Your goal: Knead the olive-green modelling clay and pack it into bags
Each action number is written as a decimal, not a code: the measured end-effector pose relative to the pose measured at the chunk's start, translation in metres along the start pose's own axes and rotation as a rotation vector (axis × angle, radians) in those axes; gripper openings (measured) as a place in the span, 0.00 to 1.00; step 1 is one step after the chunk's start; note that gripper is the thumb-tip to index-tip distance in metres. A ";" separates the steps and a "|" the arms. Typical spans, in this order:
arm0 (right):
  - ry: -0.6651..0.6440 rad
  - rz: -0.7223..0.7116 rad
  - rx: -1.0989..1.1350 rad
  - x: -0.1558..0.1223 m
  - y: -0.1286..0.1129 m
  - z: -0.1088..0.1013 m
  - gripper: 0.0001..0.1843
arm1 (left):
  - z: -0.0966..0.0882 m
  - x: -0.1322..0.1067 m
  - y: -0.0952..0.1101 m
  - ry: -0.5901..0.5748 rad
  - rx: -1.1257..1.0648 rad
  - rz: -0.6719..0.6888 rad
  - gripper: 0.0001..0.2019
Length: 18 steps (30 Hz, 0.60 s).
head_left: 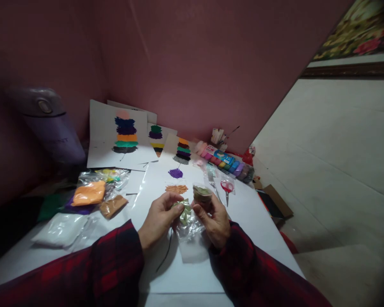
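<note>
Noting dull olive green on the rounded, clay-like lump [202, 195]. Reading red-and-black plaid along the long cloth sleeves [115, 256]. Seeing bright orange on the squarish bagged slab [88, 193]; stacked pink, navy, purple, orange, green and grey bands on the white rectangular paper sheet [99, 136].

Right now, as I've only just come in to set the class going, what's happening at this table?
A person is handling something greenish with both hands over a white sheet. The left hand pinches a crinkled clear bag with green material at its top; the right hand holds an olive-green lump. Just beyond, purple and orange patches mark the sheet. A fork and red-handled scissors lie past the right hand.
</note>
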State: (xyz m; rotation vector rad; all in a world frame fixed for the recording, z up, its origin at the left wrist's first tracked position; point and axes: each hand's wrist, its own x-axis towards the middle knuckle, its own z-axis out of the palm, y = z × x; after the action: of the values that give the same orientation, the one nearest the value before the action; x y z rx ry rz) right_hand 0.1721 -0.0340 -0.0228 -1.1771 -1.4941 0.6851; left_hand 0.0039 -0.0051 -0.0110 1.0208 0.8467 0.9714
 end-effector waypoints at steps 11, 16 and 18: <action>0.017 -0.007 -0.031 0.000 0.001 0.000 0.22 | -0.001 0.002 -0.007 -0.019 0.062 0.035 0.16; -0.019 -0.012 -0.067 0.000 0.000 -0.001 0.20 | -0.001 0.002 -0.008 -0.057 0.100 0.024 0.18; -0.015 -0.016 -0.083 0.000 -0.001 -0.001 0.20 | -0.001 0.001 -0.009 -0.063 0.114 0.027 0.18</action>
State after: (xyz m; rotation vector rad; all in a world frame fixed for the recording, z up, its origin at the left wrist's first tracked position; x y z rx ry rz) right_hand 0.1728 -0.0343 -0.0217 -1.2239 -1.5554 0.6271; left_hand 0.0058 -0.0054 -0.0204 1.1573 0.8454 0.9173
